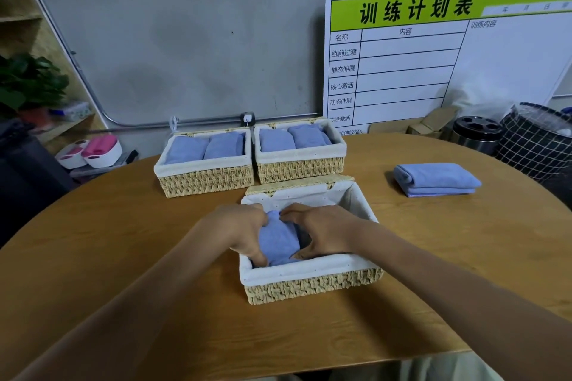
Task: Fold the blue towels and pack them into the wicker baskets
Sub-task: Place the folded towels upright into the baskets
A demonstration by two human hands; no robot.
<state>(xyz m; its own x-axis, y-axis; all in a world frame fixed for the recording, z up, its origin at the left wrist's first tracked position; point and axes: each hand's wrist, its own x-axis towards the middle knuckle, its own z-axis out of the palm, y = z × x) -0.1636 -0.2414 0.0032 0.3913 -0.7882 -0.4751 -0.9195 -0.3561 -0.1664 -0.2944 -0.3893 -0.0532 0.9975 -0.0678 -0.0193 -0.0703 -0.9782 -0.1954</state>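
I see both hands down inside the near basket (309,275) on the bench (123,257). My left hand (241,232) and right hand (322,232) each grasp a side of the folded blue towel (278,241), fingers curled around it. Two far baskets (204,176) already hold towels; another folded towel (436,179) lies at right.

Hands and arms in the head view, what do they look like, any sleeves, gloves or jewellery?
Both arms are bare all the way to the frame edge: no sleeves showing. The left hand and right hand wear no gloves, and no rings, watch or bracelets show. Nails are too small to judge.
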